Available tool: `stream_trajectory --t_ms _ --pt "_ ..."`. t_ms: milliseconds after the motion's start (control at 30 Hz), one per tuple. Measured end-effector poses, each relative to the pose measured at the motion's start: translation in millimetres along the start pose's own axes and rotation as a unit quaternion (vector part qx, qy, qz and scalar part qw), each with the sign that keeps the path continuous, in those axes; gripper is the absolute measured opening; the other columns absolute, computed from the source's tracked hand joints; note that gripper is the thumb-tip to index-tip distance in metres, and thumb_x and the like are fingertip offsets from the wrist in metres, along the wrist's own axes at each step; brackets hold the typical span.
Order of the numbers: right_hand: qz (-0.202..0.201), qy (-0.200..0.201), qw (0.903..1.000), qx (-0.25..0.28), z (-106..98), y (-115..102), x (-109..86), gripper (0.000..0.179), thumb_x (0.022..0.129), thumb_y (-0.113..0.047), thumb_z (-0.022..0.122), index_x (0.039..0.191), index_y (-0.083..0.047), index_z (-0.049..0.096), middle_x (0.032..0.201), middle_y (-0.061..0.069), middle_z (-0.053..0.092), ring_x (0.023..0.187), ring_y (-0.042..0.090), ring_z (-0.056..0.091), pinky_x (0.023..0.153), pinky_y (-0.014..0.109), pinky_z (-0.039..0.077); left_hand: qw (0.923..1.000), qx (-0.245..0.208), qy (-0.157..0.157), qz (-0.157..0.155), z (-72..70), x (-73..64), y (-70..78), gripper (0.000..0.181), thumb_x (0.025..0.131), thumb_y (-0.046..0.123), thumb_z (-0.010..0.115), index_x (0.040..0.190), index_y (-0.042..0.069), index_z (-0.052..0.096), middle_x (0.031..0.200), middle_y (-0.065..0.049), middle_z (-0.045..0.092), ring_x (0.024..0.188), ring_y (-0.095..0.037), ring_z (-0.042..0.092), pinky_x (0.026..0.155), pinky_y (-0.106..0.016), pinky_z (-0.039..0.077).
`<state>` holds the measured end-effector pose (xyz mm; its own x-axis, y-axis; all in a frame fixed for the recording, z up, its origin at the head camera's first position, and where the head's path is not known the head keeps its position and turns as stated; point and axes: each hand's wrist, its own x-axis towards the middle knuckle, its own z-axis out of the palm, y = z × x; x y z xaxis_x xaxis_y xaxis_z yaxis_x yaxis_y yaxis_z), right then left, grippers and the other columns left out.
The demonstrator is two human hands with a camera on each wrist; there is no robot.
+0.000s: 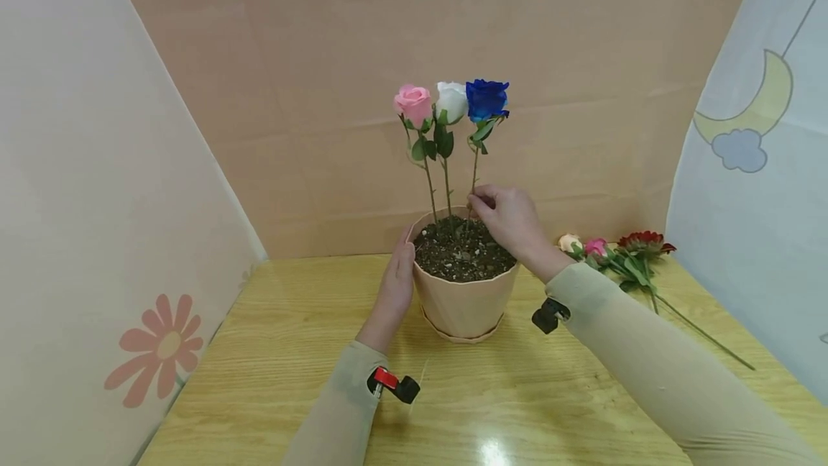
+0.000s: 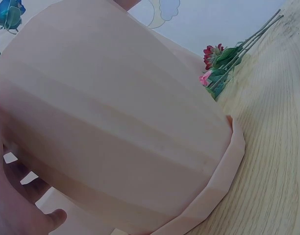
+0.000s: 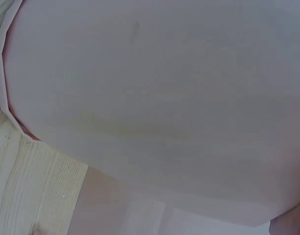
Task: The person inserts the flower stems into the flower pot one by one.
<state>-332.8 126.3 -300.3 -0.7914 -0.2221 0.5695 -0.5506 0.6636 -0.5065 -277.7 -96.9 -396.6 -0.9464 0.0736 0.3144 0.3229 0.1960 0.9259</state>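
Observation:
A pink rose, a white rose and a blue rose stand upright in dark soil, which fills a peach-coloured flowerpot. Low on its stem, the blue rose is pinched between the thumb and fingers of my right hand. My left hand rests against the pot's left side, fingers reaching up to the rim. From the left wrist, the pot wall fills most of the view, with part of the left hand beside it. The pot also covers most of the right wrist view.
Under the pot is a matching saucer on the wooden table. Several loose flowers lie to the right: a cream rose, a pink one and a dark red flower, with a long stem pointing toward the front.

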Motion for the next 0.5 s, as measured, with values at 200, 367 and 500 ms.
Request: stream_trajectory --t_ms 200,367,500 --pt "-0.006 -0.004 1.0 0.001 0.7 -1.4 0.1 0.019 0.102 -0.021 0.062 0.099 -0.011 0.078 0.08 -0.001 0.074 0.068 0.014 0.067 0.061 0.037 0.049 1.0 0.007 -0.005 0.0 -3.6 -5.0 15.5 0.054 0.113 0.037 0.024 0.163 0.018 0.021 0.167 -0.005 0.02 0.152 -0.022 0.015 0.122 -0.044 0.015" --pt "-0.006 -0.008 0.9999 0.005 0.1 -0.7 -0.4 0.019 0.102 -0.021 0.062 0.101 -0.01 0.078 0.082 0.001 0.075 0.071 0.015 0.069 0.064 0.038 0.052 0.9999 0.009 0.008 0.009 -0.3 -1.9 2.1 0.058 0.109 0.052 0.024 0.162 0.028 0.022 0.166 0.003 0.022 0.151 -0.017 0.017 0.122 -0.042 0.015" --pt "0.001 -0.003 1.0 0.005 -0.4 1.2 -2.4 0.018 0.102 -0.02 0.063 0.1 -0.009 0.078 0.084 0.003 0.075 0.073 0.016 0.07 0.068 0.041 0.056 1.0 0.004 0.004 0.001 0.9 -2.9 4.3 0.056 0.11 0.049 0.025 0.162 0.029 0.021 0.167 -0.001 0.02 0.151 -0.019 0.016 0.122 -0.045 0.015"
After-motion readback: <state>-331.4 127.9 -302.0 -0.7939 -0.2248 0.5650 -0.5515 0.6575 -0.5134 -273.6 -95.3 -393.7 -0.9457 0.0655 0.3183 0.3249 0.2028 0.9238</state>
